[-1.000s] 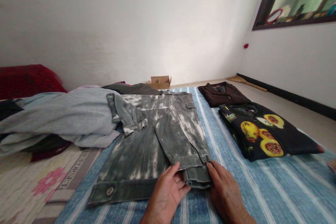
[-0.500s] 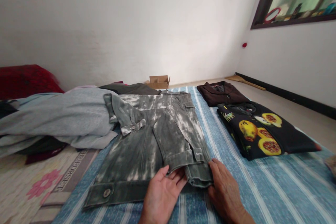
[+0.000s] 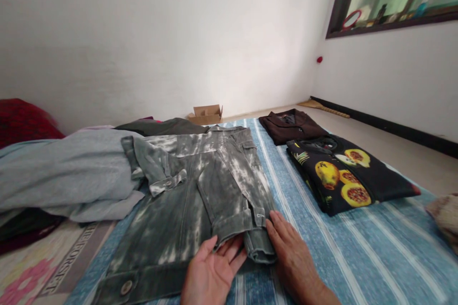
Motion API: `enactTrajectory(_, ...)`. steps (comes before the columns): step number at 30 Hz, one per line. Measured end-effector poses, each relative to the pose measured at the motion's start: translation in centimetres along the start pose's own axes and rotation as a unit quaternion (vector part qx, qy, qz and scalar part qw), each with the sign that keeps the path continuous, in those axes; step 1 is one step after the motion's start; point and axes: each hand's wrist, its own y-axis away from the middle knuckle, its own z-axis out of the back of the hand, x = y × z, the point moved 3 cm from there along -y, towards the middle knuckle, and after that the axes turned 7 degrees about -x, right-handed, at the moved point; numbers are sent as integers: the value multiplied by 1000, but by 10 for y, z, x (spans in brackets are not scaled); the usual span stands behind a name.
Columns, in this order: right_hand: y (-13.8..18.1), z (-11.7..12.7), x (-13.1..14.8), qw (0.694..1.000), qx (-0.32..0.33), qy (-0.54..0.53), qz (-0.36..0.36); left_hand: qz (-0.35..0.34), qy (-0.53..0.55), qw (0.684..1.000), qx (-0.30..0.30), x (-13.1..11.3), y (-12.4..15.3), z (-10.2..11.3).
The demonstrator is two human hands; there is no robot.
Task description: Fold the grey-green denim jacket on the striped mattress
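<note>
A grey-green washed denim jacket (image 3: 186, 200) lies flat on a blue striped sheet (image 3: 339, 248), one sleeve folded across its front. My left hand (image 3: 211, 274) is palm up with its fingers slid under the sleeve cuff (image 3: 236, 221) at the jacket's lower edge. My right hand (image 3: 291, 257) lies flat on the sheet, its fingertips touching the right corner of the folded hem beside the cuff.
A pile of grey and dark clothes (image 3: 57, 176) lies left of the jacket. A folded black shirt with fruit print (image 3: 343, 181) and a folded brown shirt (image 3: 289, 126) lie at right. A cardboard box (image 3: 205, 114) stands by the far wall. A floral mat (image 3: 43, 267) is at lower left.
The view has shifted right, so everything sits further left. My left hand has turned palm up and slid under the sleeve cuff. My right hand stays at the hem corner.
</note>
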Motion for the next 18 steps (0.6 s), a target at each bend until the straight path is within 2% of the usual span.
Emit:
enactTrajectory(2,2,-2,-1,1000,8,-14,-1,-5,-4,1000,1,-1,-1,1)
enactTrajectory(8,1,4,5,997,-14,-12,-73,-28,-30,999,-7,-7,3,1)
enactTrajectory(18,0,9,10,998,-13,6,-67,-34,-93,995,-25,-10,3,4)
